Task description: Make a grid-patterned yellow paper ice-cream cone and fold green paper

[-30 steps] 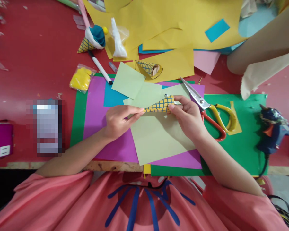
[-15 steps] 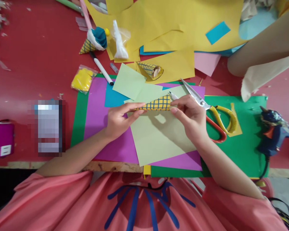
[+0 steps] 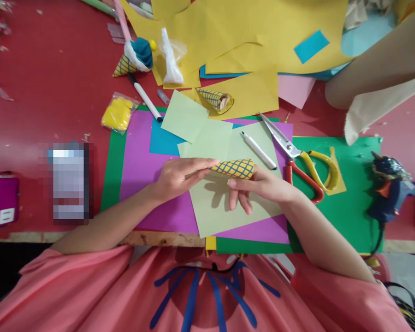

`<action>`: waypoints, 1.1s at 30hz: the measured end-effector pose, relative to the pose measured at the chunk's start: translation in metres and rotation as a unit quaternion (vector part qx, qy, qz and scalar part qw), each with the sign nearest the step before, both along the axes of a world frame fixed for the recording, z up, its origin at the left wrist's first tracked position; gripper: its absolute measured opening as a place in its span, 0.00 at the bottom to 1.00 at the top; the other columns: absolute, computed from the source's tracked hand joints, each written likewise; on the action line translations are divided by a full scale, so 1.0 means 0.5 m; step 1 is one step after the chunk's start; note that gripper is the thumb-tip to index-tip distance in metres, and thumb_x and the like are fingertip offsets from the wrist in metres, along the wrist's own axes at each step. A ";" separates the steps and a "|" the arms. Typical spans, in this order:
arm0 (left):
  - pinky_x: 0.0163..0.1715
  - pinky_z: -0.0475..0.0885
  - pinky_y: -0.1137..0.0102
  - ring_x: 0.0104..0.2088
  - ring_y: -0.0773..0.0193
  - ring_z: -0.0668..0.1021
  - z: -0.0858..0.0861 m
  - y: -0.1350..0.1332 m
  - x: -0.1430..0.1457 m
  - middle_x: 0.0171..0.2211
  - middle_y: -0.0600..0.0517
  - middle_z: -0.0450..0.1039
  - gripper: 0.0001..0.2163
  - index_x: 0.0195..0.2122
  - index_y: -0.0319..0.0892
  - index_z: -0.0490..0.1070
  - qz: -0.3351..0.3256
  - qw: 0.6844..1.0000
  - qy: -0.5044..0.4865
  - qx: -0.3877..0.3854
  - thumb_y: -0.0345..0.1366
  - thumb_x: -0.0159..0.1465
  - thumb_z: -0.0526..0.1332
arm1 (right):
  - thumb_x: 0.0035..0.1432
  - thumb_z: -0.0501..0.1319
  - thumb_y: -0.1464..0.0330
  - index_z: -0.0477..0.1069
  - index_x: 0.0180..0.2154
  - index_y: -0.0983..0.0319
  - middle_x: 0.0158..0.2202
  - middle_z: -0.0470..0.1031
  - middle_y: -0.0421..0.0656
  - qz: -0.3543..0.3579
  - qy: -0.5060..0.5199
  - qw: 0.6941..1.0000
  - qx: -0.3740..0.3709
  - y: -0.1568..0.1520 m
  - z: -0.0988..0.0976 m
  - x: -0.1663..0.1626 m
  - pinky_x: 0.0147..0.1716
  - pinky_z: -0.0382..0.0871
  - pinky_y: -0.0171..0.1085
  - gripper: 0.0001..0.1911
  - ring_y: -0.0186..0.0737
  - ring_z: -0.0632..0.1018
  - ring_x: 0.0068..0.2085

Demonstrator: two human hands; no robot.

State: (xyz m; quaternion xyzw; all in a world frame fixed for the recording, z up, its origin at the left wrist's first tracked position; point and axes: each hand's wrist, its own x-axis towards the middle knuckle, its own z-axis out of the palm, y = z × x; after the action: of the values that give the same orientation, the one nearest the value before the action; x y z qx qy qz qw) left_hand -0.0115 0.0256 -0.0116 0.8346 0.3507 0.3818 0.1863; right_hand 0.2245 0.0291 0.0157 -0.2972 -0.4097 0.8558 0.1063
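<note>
A yellow paper cone with a blue grid pattern lies sideways between both hands, above a pale green sheet. My left hand pinches its pointed tip with fingers stretched along it. My right hand holds the wide end from below, its lower fingers hanging loose. A white marker lies on the green sheet just beyond the cone.
Red-and-yellow scissors lie right of the marker, with a blue glue gun at the far right on green card. Two other cones, a yellow bag and yellow sheets lie farther off. Another person's arm reaches in top right.
The cone has come lower and nearer to me. My right hand has turned under its wide end, uncovering the white marker that now lies on the sheet.
</note>
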 end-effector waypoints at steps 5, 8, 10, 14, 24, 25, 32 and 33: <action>0.35 0.76 0.81 0.36 0.71 0.83 0.006 0.007 0.000 0.41 0.56 0.81 0.14 0.49 0.50 0.75 -0.036 0.995 -0.046 -0.085 0.32 0.63 0.63 | 0.65 0.55 0.60 0.70 0.48 0.70 0.28 0.82 0.47 0.051 0.012 0.998 -0.027 0.004 -0.002 0.007 0.15 0.70 0.27 0.20 0.28 0.74 0.15; 0.31 0.77 0.78 0.32 0.69 0.83 0.013 0.011 -0.003 0.40 0.55 0.81 0.12 0.47 0.53 0.76 -0.062 0.981 -0.051 -0.176 0.38 0.63 0.62 | 0.66 0.51 0.58 0.75 0.32 0.71 0.26 0.81 0.50 0.098 0.035 0.994 -0.046 0.010 -0.003 0.016 0.16 0.71 0.28 0.25 0.28 0.73 0.15; 0.29 0.77 0.76 0.31 0.67 0.83 0.015 0.012 -0.005 0.39 0.54 0.81 0.11 0.45 0.54 0.77 -0.071 0.967 -0.053 -0.239 0.43 0.63 0.61 | 0.67 0.49 0.57 0.75 0.27 0.71 0.25 0.81 0.51 0.124 0.050 0.989 -0.057 0.015 -0.003 0.022 0.17 0.71 0.28 0.28 0.29 0.73 0.15; 0.29 0.78 0.75 0.32 0.65 0.83 0.013 0.012 -0.007 0.37 0.52 0.82 0.11 0.42 0.52 0.79 -0.035 0.955 -0.077 -0.284 0.46 0.62 0.62 | 0.67 0.48 0.57 0.76 0.27 0.71 0.25 0.81 0.53 0.123 0.061 0.989 -0.059 0.022 -0.006 0.029 0.18 0.72 0.28 0.29 0.29 0.74 0.16; 0.26 0.80 0.72 0.25 0.66 0.82 -0.002 0.010 0.011 0.26 0.54 0.80 0.08 0.33 0.43 0.76 0.090 0.911 -0.241 -0.324 0.42 0.59 0.66 | 0.62 0.59 0.63 0.67 0.49 0.66 0.28 0.82 0.43 -0.053 0.017 0.998 0.020 0.010 -0.005 0.013 0.17 0.71 0.27 0.17 0.30 0.77 0.17; 0.26 0.81 0.71 0.25 0.66 0.82 -0.003 0.011 0.012 0.26 0.54 0.80 0.09 0.32 0.43 0.76 0.097 0.909 -0.244 -0.324 0.43 0.59 0.66 | 0.62 0.59 0.62 0.66 0.49 0.65 0.27 0.82 0.42 -0.088 0.008 0.996 0.031 0.006 -0.008 0.009 0.16 0.71 0.27 0.17 0.30 0.77 0.17; 0.25 0.80 0.72 0.25 0.66 0.82 -0.003 0.014 0.009 0.27 0.53 0.80 0.10 0.32 0.42 0.74 0.115 0.903 -0.229 -0.345 0.44 0.59 0.66 | 0.61 0.60 0.61 0.66 0.34 0.64 0.23 0.80 0.42 -0.187 0.003 0.981 0.046 0.003 -0.021 -0.002 0.14 0.70 0.28 0.12 0.33 0.77 0.16; 0.25 0.80 0.73 0.25 0.66 0.82 -0.003 0.014 0.009 0.27 0.53 0.80 0.10 0.32 0.42 0.74 0.117 0.906 -0.221 -0.342 0.44 0.60 0.65 | 0.62 0.60 0.61 0.66 0.35 0.64 0.23 0.80 0.41 -0.188 0.004 0.981 0.044 0.004 -0.021 -0.001 0.14 0.70 0.28 0.12 0.33 0.77 0.16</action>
State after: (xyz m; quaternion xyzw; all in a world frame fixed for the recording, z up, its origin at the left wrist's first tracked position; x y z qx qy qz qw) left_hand -0.0070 0.0323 -0.0130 0.5668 0.5051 0.4320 0.4869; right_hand 0.2238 0.0308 0.0053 -0.3606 -0.3836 0.8028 0.2800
